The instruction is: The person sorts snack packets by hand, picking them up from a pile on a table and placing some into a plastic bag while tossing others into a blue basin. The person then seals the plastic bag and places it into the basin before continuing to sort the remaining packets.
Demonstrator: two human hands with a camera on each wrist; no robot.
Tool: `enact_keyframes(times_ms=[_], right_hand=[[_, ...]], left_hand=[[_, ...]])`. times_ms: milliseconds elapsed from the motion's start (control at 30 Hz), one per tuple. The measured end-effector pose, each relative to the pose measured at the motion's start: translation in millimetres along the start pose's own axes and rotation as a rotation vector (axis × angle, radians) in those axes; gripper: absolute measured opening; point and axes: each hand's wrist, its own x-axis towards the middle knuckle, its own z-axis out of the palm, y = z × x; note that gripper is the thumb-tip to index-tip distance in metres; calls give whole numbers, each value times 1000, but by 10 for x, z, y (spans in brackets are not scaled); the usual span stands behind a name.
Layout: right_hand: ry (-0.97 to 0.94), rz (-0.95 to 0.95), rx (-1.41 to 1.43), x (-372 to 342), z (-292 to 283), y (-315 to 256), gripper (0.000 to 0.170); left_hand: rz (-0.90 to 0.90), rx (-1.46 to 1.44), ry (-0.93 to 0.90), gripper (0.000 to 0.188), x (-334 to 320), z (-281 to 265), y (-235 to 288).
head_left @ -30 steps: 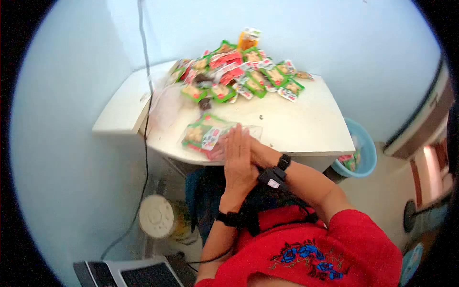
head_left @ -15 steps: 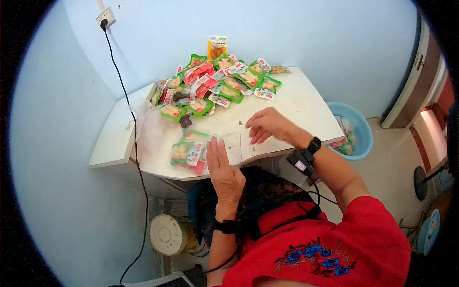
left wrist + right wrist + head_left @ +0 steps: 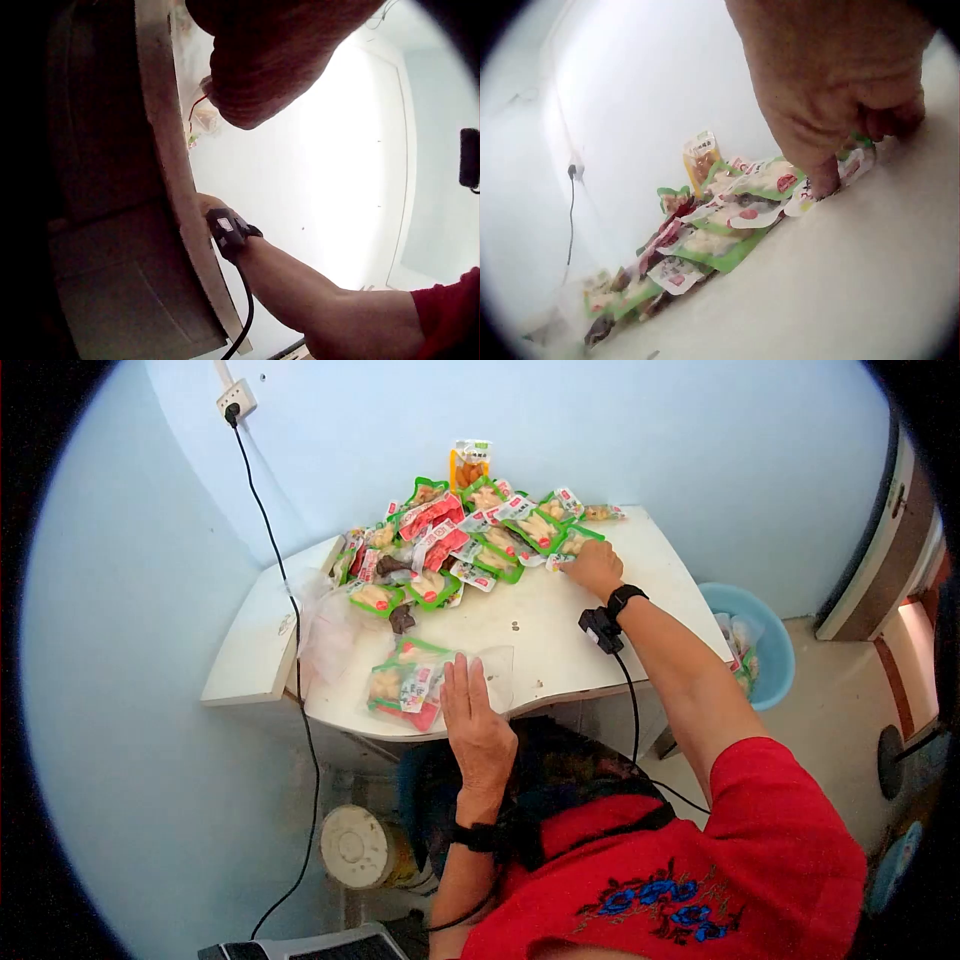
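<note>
My left hand (image 3: pixel 478 732) lies with straight fingers over the clear plastic bag (image 3: pixel 496 668) at the table's front edge. Inside that bag are a few snack packets (image 3: pixel 386 686), green-edged and red. At the right end of a heap of packets (image 3: pixel 500 550), my right hand (image 3: pixel 597 568) pinches a green-edged snack packet (image 3: pixel 578 541). From the right wrist, the thumb and fingers show around this packet (image 3: pixel 855 166), and the palm hides part of it. The left wrist view catches only the underside of the left hand (image 3: pixel 262 67) above the table edge.
A yellow packet (image 3: pixel 470 464) stands at the back of the heap. Crumpled clear plastic (image 3: pixel 328 630) lies at the table's left, near a hanging black cable (image 3: pixel 268 530). A blue basin (image 3: pixel 775 670) with packets stands right of the table. A lidded bucket (image 3: pixel 355 847) is below left.
My right hand has left the left hand and the bag, reached out to the right end of the heap and taken hold of a packet. My left hand stays at the bag.
</note>
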Motion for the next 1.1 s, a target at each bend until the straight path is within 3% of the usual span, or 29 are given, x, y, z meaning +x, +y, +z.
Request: enact_keyframes(times_ms=[133, 233, 333, 433, 467, 567, 600, 733, 833, 933, 1100], right_hand=[[70, -6, -25, 6, 53, 66, 58], [17, 50, -22, -25, -72, 50, 62], [123, 84, -101, 148, -6, 107, 64], [314, -254, -178, 266, 60, 60, 64], [213, -308, -148, 324, 71, 20, 55], [150, -556, -10, 575, 346, -30, 51], [9, -571, -24, 663, 407, -92, 52], [-246, -459, -176, 564, 385, -399, 48], [-175, -461, -268, 519, 351, -531, 38], [-169, -594, -346, 578, 434, -492, 27], [53, -568, -131, 306, 351, -566, 14]], left_hand=[[1, -38, 16, 64, 1, -16, -2], [-4, -69, 24, 65, -24, -16, -24], [-18, -80, 13, 65, -44, -16, -48], [-22, -91, 12, 65, -51, -27, -56], [-19, -92, 10, 65, -50, -31, -57], [-22, -68, 0, 62, -31, -45, -67], [-25, -86, 11, 59, -19, -67, -63], [-34, -59, 6, 54, -24, -65, -120], [-43, -67, -14, 54, -27, -64, -136], [-38, -67, -10, 55, -35, -41, -148], [-55, -59, -7, 54, -52, -52, -159]])
